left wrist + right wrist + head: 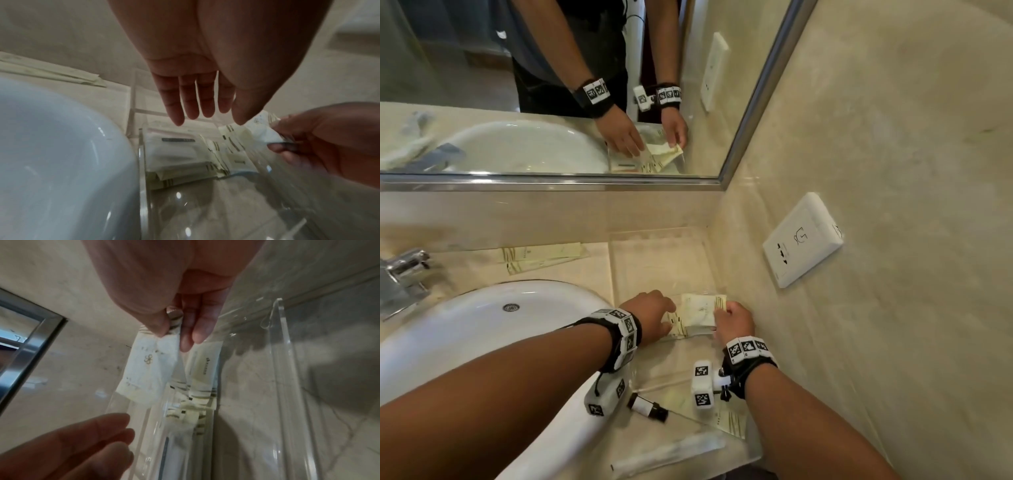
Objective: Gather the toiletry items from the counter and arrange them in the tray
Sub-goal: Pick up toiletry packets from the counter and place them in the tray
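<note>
A clear acrylic tray stands on the counter right of the sink. Several cream toiletry packets lie in it, seen stacked in the left wrist view. My right hand pinches one cream packet by its striped end between thumb and fingers, and it hangs over the other packets. My left hand hovers just above the stack with its fingers straight, holding nothing. Two more packets lie on the counter behind the sink.
The white sink borders the tray's left wall, with a chrome tap at far left. A small dark bottle lies near the tray's front end, and a long clear-wrapped item lies at the counter's front. A wall socket is at right.
</note>
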The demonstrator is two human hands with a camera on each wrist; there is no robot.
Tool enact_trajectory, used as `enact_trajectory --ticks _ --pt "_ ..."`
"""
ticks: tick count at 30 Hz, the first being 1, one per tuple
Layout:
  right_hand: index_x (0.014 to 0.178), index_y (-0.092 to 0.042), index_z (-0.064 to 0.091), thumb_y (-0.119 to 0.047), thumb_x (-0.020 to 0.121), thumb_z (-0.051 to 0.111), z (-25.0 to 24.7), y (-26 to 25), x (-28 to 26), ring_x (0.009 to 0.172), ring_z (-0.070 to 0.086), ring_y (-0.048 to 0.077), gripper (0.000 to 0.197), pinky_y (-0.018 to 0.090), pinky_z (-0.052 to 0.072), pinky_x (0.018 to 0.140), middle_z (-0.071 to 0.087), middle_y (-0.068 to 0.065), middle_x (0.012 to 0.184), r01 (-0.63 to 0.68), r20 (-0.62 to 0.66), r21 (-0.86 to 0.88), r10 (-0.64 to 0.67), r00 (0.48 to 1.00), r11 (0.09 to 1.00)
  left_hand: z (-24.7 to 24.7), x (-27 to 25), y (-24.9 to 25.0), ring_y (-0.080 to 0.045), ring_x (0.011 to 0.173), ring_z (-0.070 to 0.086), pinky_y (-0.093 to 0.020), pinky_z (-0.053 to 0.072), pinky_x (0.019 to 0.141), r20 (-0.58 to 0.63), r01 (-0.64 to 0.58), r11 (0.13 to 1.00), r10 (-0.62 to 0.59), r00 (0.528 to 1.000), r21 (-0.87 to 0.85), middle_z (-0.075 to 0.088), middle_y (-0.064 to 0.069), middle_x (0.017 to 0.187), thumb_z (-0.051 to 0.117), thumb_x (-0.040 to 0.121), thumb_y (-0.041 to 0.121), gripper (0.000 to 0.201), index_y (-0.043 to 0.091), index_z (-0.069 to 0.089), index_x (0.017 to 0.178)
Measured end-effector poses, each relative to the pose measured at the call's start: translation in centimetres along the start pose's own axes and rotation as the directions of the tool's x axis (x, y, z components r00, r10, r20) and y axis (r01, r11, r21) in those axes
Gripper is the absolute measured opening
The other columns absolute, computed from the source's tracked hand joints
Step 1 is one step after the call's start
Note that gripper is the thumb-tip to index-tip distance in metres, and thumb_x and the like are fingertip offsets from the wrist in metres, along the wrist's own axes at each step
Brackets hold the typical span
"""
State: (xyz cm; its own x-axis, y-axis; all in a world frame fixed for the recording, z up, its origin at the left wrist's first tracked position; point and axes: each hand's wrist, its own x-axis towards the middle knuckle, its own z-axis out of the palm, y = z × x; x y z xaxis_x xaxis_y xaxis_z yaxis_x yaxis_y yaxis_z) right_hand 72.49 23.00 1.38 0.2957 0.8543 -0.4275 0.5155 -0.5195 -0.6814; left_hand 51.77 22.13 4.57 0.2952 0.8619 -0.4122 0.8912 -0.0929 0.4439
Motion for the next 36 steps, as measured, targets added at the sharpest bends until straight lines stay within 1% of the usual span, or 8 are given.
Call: enact_trajectory --ticks 8,16,19,23,25,28,30,36 --pt "0.087 -0.023 0.071 -0.017 0.078 0.047 2.2 2.5 3.5 0.079 0.073 0.026 0.027 0.049 0.062 0.074 0.075 -0.001 0.086 -0.042 0.12 -0.063 0.049 0.992 0.997 1.5 0.8 0.6 -0.025 0.145 0.018 -0.044 0.04 0.109 0.057 -0.217 0.939 0.209 0.976 0.268 0.018 0.001 0.16 0.056 0.089 0.035 0.05 0.029 0.049 0.138" --pt "0.112 -0.015 0.067 -0.028 0.096 0.054 2.3 0.6 1.8 0.095 0.066 0.027 0.024 0.029 0.047 0.077 0.071 0.007 0.11 0.046 0.082 -0.319 -0.02 0.996 0.947 2.9 1.5 1.3 -0.028 0.151 0.006 -0.048 0.033 0.114 0.252 -0.353 0.843 0.267 0.93 0.407 0.005 0.002 0.165 0.05 0.091 0.028 0.058 0.028 0.038 0.148" --pt "0.129 -0.017 0.059 -0.038 0.096 0.054 2.8 0.9 1.6 0.111 0.064 0.028 0.04 0.033 0.05 0.089 0.066 0.007 0.124 0.064 0.091 -0.415 -0.028 0.995 0.907 3.4 1.9 1.4 -0.03 0.151 0.006 -0.049 0.034 0.113 0.298 -0.38 0.81 0.265 0.917 0.446 0.001 0.0 0.165 0.054 0.089 0.029 0.063 0.028 0.034 0.149" --pt "0.152 -0.023 0.038 -0.035 0.095 0.057 2.9 1.2 0.5 0.131 0.051 0.026 0.061 0.038 0.046 0.106 0.041 0.005 0.148 0.098 0.077 -0.412 -0.072 0.994 0.906 3.8 2.1 1.4 -0.031 0.15 0.006 -0.05 0.033 0.113 0.305 -0.384 0.785 0.259 0.916 0.486 -0.001 -0.004 0.165 0.056 0.088 0.031 0.067 0.024 0.032 0.15" --pt "0.144 -0.028 0.046 -0.033 0.092 0.06 2.5 1.4 -0.1 0.13 0.048 0.023 0.054 0.038 0.046 0.106 0.04 0.001 0.144 0.133 0.025 -0.409 -0.134 0.991 0.903 3.9 2.2 1.4 -0.032 0.15 0.006 -0.05 0.032 0.113 0.303 -0.377 0.783 0.252 0.919 0.495 0.0 -0.006 0.165 0.057 0.087 0.031 0.069 0.023 0.032 0.151" --pt "0.094 -0.029 0.064 -0.033 0.09 0.053 2.0 0.7 -0.5 0.107 0.06 0.023 0.013 0.038 0.053 0.091 0.059 -0.002 0.111 0.121 0.047 -0.479 -0.112 0.993 0.869 3.9 2.4 1.3 -0.032 0.15 0.007 -0.05 0.033 0.113 0.308 -0.363 0.788 0.231 0.923 0.497 0.0 -0.007 0.164 0.057 0.087 0.029 0.068 0.023 0.034 0.15" --pt "0.073 -0.02 0.059 -0.035 0.085 0.049 2.1 0.4 -0.3 0.085 0.067 0.025 0.021 0.035 0.055 0.075 0.063 -0.001 0.082 0.084 0.177 -0.55 0.018 0.984 0.831 3.9 2.5 1.4 -0.032 0.149 0.008 -0.05 0.034 0.112 0.315 -0.355 0.793 0.217 0.924 0.496 0.001 -0.007 0.164 0.057 0.086 0.029 0.067 0.023 0.036 0.149" --pt "0.078 -0.015 0.066 -0.043 0.075 0.045 2.7 0.7 -0.3 0.072 0.064 0.024 0.034 0.029 0.046 0.059 0.069 0.004 0.081 0.106 0.299 -0.658 0.129 0.946 0.746 4.0 2.5 1.3 -0.033 0.149 0.009 -0.051 0.033 0.112 0.337 -0.363 0.785 0.209 0.918 0.502 0.003 -0.01 0.163 0.059 0.085 0.03 0.069 0.031 0.033 0.15"
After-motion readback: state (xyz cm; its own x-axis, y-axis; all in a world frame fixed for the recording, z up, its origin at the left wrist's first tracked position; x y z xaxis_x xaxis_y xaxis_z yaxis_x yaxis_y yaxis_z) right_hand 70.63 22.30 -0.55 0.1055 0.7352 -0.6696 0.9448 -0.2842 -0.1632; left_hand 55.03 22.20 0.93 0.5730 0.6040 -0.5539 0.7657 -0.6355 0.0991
